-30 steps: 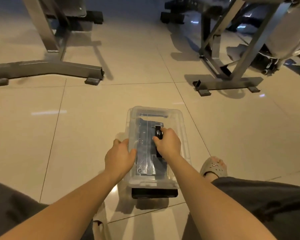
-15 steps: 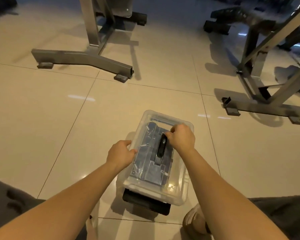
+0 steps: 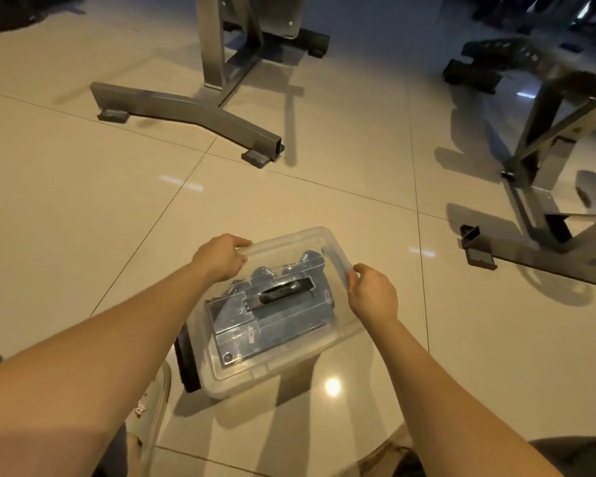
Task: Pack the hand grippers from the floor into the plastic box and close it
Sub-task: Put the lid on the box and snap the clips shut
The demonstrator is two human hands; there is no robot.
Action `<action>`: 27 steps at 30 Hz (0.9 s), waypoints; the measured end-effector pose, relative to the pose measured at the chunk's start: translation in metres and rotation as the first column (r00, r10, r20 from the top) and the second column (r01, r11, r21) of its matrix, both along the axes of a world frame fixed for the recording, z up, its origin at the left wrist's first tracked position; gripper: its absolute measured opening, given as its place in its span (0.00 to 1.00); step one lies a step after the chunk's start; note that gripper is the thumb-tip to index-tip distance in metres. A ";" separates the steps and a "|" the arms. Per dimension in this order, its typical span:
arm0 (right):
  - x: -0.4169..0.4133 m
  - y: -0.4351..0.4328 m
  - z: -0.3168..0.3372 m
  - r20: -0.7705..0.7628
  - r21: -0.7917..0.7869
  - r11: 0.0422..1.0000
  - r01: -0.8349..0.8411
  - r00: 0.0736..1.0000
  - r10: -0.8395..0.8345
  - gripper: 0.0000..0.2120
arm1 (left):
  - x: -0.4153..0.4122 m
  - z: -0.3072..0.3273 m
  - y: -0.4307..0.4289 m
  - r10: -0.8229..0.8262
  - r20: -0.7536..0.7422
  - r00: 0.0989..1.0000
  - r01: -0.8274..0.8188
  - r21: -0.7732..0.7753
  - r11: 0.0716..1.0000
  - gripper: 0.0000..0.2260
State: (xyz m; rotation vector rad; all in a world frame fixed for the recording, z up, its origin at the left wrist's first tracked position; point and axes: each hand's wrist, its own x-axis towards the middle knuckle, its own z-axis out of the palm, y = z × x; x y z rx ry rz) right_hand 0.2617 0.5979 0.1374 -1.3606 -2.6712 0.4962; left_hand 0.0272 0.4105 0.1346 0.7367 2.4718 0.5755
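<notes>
On the pale tiled floor (image 3: pixel 83 218) before you, two grey metal equipment frames stand well apart from the box, one at far left (image 3: pixel 193 113), one at right (image 3: pixel 537 249). Between your forearms sits the clear plastic box (image 3: pixel 289 359), turned at an angle, with its lid on top. Your left hand (image 3: pixel 219 258) curls its fingers over the lid's far left edge. Your right hand (image 3: pixel 372 292) pinches the right edge between thumb and fingers. Both hands grasp the rim. A black carry handle (image 3: pixel 279 292) lies flat in the middle of the lid. Through the plastic you can make out the dark hand grippers (image 3: pixel 307 263) inside the box, and none shows on the floor. A black latch (image 3: pixel 186 359) sits at the near left end; whether it is fastened cannot be told. Packing looks done, and closing seems to be the step in hand. The next move probably calls for pressing the lid rim down evenly, then checking that latch.
</notes>
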 end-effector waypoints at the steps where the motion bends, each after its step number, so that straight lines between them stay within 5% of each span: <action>1: 0.002 -0.002 -0.001 0.010 0.009 0.999 0.032 0.999 -0.032 0.15 | 0.000 0.002 0.004 -0.002 -0.010 1.000 0.002 -0.001 1.000 0.17; 4: 0.007 0.001 0.001 0.076 -0.040 0.997 0.069 0.995 -0.066 0.14 | 0.007 0.008 0.009 0.027 -0.094 0.995 -0.027 0.002 1.000 0.17; 9: 0.002 0.031 0.013 0.058 -0.385 0.904 0.187 0.982 -0.178 0.17 | 0.029 0.010 -0.017 0.182 -0.300 0.936 -0.163 0.089 0.983 0.28; 13: 0.008 0.029 0.003 -0.109 -0.753 0.636 0.168 0.922 -0.373 0.35 | 0.046 0.011 -0.062 0.488 -0.154 0.859 -0.483 0.074 0.872 0.41; 16: 0.010 0.029 -0.001 -0.063 -0.855 0.493 0.159 0.913 -0.402 0.34 | 0.057 0.011 -0.094 0.642 0.177 0.746 -0.648 -0.033 0.761 0.53; 19: 0.003 0.033 -0.001 -0.084 -0.776 0.604 0.182 0.920 -0.384 0.28 | 0.077 0.011 -0.114 0.619 0.471 0.628 -0.682 -0.051 0.730 0.55; 22: -0.005 0.031 0.008 -0.072 -0.559 0.814 0.159 0.968 -0.239 0.20 | 0.087 0.013 -0.122 0.603 0.447 0.660 -0.681 0.018 0.732 0.40; 27: -0.007 0.021 0.006 -0.060 -0.491 0.865 0.107 0.986 -0.156 0.14 | 0.094 0.023 -0.118 0.551 0.299 0.779 -0.590 0.051 0.806 0.17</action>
